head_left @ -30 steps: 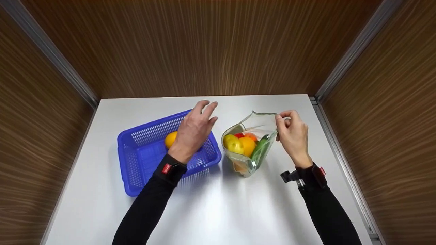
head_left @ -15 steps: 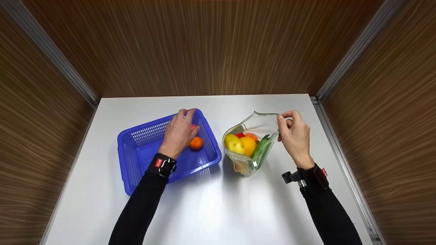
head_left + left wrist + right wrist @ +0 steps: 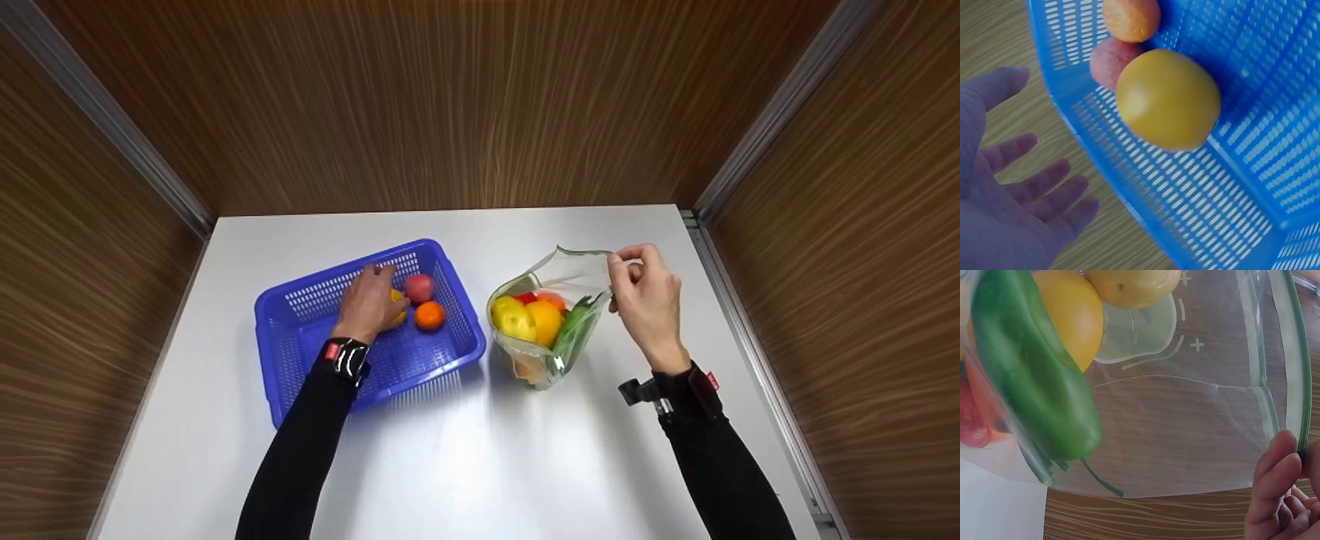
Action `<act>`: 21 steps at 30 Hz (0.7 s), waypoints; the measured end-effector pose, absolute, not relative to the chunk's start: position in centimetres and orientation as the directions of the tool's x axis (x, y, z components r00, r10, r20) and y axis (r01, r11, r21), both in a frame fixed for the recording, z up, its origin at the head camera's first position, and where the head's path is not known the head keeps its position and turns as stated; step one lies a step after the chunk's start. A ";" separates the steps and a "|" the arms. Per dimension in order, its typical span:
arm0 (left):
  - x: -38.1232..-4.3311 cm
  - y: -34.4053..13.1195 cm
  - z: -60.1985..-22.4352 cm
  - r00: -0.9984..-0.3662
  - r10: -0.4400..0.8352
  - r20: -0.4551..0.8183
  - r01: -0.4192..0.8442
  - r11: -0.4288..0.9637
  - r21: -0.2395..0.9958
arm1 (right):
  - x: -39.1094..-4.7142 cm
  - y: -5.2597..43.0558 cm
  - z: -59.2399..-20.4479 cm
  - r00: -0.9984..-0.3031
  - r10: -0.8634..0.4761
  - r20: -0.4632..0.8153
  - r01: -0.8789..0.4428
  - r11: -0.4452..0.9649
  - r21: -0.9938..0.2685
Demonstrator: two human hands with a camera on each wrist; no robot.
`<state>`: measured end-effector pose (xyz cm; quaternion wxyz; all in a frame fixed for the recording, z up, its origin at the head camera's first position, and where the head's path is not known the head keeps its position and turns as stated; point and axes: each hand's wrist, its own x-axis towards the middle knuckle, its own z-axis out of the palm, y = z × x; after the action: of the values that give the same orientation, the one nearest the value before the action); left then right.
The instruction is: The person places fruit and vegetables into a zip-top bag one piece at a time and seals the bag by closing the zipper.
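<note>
My left hand (image 3: 365, 301) is over the blue basket (image 3: 375, 394), right at a round yellow-orange fruit (image 3: 396, 309) that it partly covers in the head view. In the left wrist view its fingers are spread and relaxed, apart from this fruit (image 3: 1168, 101). Beside the fruit lie a pinkish-red fruit (image 3: 419, 288) and a small tangerine (image 3: 430, 316). My right hand (image 3: 646, 300) pinches the upper right corner of a clear zip bag (image 3: 581, 264) and holds its mouth wide. Inside are a green pepper (image 3: 1039, 371), an orange (image 3: 545, 322), a yellow fruit (image 3: 513, 319) and some red pieces.
The basket and the bag stand side by side on a white table (image 3: 480, 465). Brown wood-grain panels (image 3: 450, 105) rise at the back and on both sides, with metal rails (image 3: 757, 360) along the edges.
My left hand has moved left and down into the basket, from above its right side to the yellow-orange fruit, uncovering the pinkish-red fruit and tangerine. My right hand keeps its hold on the bag.
</note>
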<state>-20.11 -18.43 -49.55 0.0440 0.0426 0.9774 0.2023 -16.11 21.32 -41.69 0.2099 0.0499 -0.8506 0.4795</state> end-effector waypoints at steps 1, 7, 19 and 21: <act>-20.2 -18.4 -49.8 -0.991 0.102 -0.081 0.061 0.915 0.399 | -16.1 21.4 -41.7 -0.907 0.118 0.405 -0.284 0.539 -0.793; -20.8 -18.1 -51.9 -0.988 0.083 -0.127 0.029 0.924 0.380 | -15.9 21.9 -41.7 -0.899 0.116 0.422 -0.294 0.554 -0.779; -20.7 -18.3 -54.1 -0.973 0.037 -0.227 -0.049 0.931 0.362 | -16.1 21.7 -41.8 -0.903 0.093 0.419 -0.302 0.555 -0.775; -20.6 -18.5 -54.1 -0.970 0.036 -0.242 -0.054 0.933 0.354 | -16.0 21.7 -41.8 -0.906 0.086 0.414 -0.303 0.550 -0.778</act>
<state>-20.56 -18.47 -54.15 0.1231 -0.0047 0.9755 0.1823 -16.03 21.67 -41.85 0.2072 0.0634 -0.8556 0.4701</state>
